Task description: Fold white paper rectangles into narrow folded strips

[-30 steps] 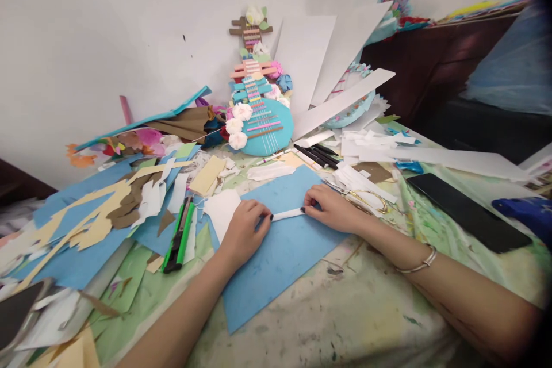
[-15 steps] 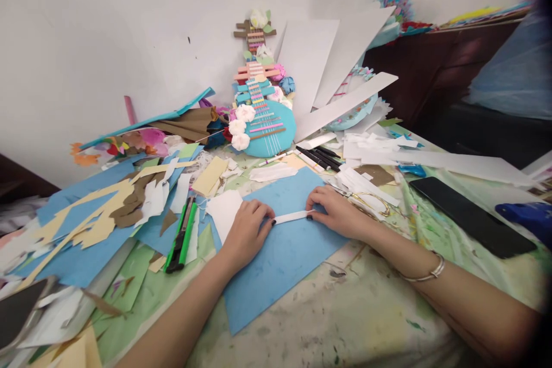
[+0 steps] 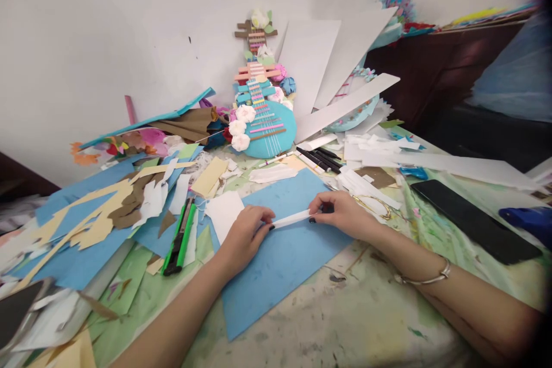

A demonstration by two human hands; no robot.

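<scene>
A narrow white paper strip stretches between my two hands, over a blue sheet on the table. My left hand pinches its left end between thumb and fingers. At the right end, my right hand grips the strip with thumb and forefinger. A white paper piece lies beside my left hand, partly on the blue sheet. Gold-handled scissors rest to the right of my right hand, partly covered.
Left of my hands are a green cutter and paper scraps. Black pens lie behind the blue sheet, before a blue paper instrument. A black phone sits at the right.
My right hand has moved slightly right and up, and its end of the strip is a little higher and tilted. My left hand has barely moved and still holds its end.
</scene>
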